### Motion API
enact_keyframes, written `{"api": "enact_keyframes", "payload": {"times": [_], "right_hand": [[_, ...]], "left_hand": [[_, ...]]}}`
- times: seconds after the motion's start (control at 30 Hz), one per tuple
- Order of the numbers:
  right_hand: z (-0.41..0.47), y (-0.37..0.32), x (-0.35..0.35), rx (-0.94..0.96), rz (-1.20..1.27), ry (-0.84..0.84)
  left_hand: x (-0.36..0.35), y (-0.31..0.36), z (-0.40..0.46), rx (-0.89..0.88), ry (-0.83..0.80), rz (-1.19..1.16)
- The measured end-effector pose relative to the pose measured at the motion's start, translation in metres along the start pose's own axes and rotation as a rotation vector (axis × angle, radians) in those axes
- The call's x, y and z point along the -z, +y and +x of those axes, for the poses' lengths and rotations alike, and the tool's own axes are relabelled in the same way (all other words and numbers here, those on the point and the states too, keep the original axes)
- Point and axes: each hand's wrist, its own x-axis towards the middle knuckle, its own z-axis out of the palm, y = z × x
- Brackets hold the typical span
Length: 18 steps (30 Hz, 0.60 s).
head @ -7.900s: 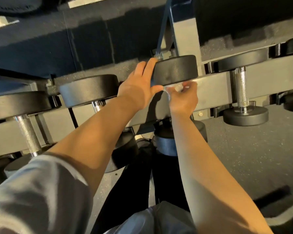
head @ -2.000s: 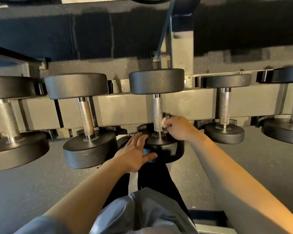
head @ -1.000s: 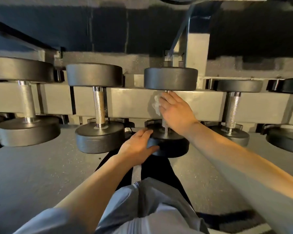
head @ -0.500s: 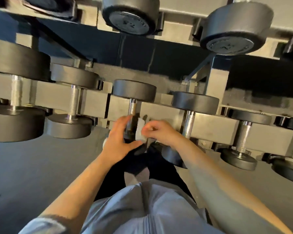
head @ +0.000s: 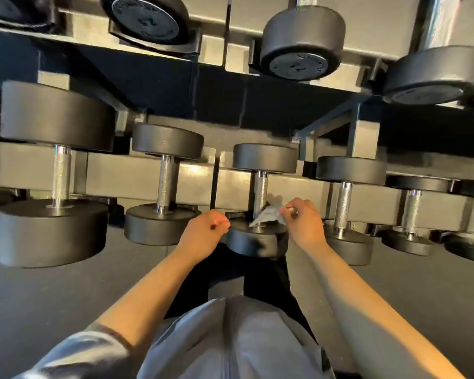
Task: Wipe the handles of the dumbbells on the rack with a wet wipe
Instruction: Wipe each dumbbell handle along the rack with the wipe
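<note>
The right hand [head: 303, 221], pinching the wet wipe [head: 267, 216], has shifted to the next dumbbell handle [head: 260, 192], while the left hand [head: 205, 232], loosely curled and holding nothing, has let go, so another handle's wipe begins.

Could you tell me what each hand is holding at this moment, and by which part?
The right hand pinches the wet wipe by its right edge, beside the dumbbell handle. The left hand is loosely curled and holds nothing.
</note>
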Motion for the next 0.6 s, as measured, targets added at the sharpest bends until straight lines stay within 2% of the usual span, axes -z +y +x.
{"api": "enact_keyframes", "payload": {"times": [0.07, 0.1, 0.17, 0.23, 0.27, 0.33, 0.43, 0.5, 0.6], "right_hand": [[0.005, -0.003, -0.003, 0.016, -0.068, 0.082], [0.009, -0.005, -0.006, 0.036, -0.133, 0.055], [0.016, -0.006, -0.018, 0.037, -0.243, -0.175], [0.018, -0.011, -0.029, -0.016, -0.241, -0.482], [0.020, -0.014, -0.033, -0.046, -0.220, -0.574], [0.028, -0.019, -0.035, -0.072, -0.199, -0.636], [0.041, -0.020, -0.037, -0.050, -0.264, -0.711], [0.046, -0.021, -0.046, -0.010, -0.378, -0.743], [0.047, -0.029, -0.058, 0.150, -0.700, -0.730]], "left_hand": [[0.012, -0.004, 0.004, 0.010, -0.088, 0.095], [0.015, -0.005, 0.006, 0.032, -0.126, 0.106], [0.015, -0.008, 0.008, 0.055, -0.181, 0.154], [0.008, -0.011, 0.008, 0.055, -0.233, 0.245], [0.003, -0.011, 0.009, 0.078, -0.266, 0.263], [-0.011, -0.008, 0.012, 0.234, -0.338, 0.169], [-0.039, -0.001, 0.021, 0.551, -0.445, -0.100], [-0.060, -0.003, 0.032, 0.641, -0.443, -0.259], [-0.083, -0.008, 0.046, 0.713, -0.383, -0.365]]}}
